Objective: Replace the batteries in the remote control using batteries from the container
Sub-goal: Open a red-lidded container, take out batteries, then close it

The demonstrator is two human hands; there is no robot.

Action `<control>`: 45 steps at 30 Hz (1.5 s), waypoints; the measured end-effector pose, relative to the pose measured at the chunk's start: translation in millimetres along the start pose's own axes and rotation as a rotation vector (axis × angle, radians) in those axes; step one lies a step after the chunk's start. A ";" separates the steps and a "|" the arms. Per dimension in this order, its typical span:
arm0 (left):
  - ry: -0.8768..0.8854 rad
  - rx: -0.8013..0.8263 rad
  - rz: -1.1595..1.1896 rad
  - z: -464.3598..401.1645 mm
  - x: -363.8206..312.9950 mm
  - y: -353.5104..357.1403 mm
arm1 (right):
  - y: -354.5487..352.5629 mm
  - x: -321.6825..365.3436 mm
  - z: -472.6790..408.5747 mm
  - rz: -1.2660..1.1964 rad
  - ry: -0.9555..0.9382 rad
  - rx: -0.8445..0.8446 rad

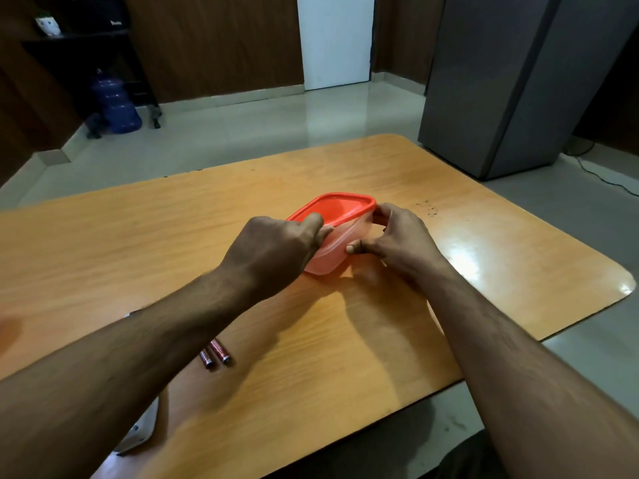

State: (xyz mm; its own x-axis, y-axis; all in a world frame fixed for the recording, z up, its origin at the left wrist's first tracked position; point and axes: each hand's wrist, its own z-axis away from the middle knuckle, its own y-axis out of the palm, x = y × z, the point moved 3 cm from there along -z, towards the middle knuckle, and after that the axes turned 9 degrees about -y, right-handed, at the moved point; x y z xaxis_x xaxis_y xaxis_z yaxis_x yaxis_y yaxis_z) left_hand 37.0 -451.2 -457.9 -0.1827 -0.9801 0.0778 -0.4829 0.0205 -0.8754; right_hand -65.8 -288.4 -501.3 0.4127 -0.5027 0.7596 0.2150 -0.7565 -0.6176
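Both hands hold the translucent plastic container (337, 248) at mid-table: the left hand (276, 250) curls its fingers over the near-left rim at the red plastic lid (337, 205), and the right hand (397, 236) pinches the right end, thumb on the side wall, fingers at the lid corner. The lid sits on the container.

Surroundings, largest first: orange wood-grain table (484, 243); grey metal cabinet (511, 81) beyond its far right corner; blue water jug (116, 102) far left. Two red cylindrical batteries (215, 354) lie side by side beside the left forearm. A white object (140, 432), partly hidden under that forearm, cannot be identified.
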 end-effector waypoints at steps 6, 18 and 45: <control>-0.063 -0.112 0.020 5.7 1.2 -1.0 | -1.2 7.5 -2.6 -0.013 -0.012 0.015; 0.077 -0.153 -0.023 8.7 -1.6 1.2 | 5.7 15.3 7.4 -0.480 0.135 0.178; 0.106 -0.112 -0.052 -5.6 -5.4 -7.2 | 19.7 18.8 -0.3 -0.509 0.247 0.050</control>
State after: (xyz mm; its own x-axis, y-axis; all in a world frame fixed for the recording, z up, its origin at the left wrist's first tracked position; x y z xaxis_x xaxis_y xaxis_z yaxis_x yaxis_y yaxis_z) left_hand 36.7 -445.0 -449.3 -0.2413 -0.9543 0.1763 -0.5856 -0.0017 -0.8106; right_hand -54.1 -312.8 -499.2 0.0277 -0.1673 0.9855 0.3769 -0.9114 -0.1653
